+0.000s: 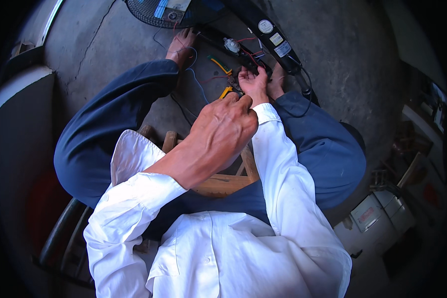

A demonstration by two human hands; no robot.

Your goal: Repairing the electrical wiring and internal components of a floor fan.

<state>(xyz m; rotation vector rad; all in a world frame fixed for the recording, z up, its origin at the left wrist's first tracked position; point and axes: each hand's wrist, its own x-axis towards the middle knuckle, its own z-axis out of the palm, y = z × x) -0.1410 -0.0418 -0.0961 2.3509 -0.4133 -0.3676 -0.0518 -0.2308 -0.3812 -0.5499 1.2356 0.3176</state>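
Observation:
My left hand [224, 124] is closed in a fist, back upward, over my right wrist; whatever it may hold is hidden beneath it. Beyond it, my right hand [253, 84] is turned partly palm up, its fingers curled beside the black fan housing [243, 59]. I cannot make out what those fingers hold. A round clear-and-silver part [231, 45] sits in the housing, with thin red wires [248, 39] running from it. Pliers with green-and-yellow handles [219, 65] lie just left of my right hand, partly hidden by my left.
A round black fan grille [151, 12] lies at the top, near my left foot [182, 47]. The black fan pole [265, 32] with labels slants down to the right. A blue wire [198, 84] trails on the concrete floor [119, 44]. A wooden stool [218, 185] shows between my legs.

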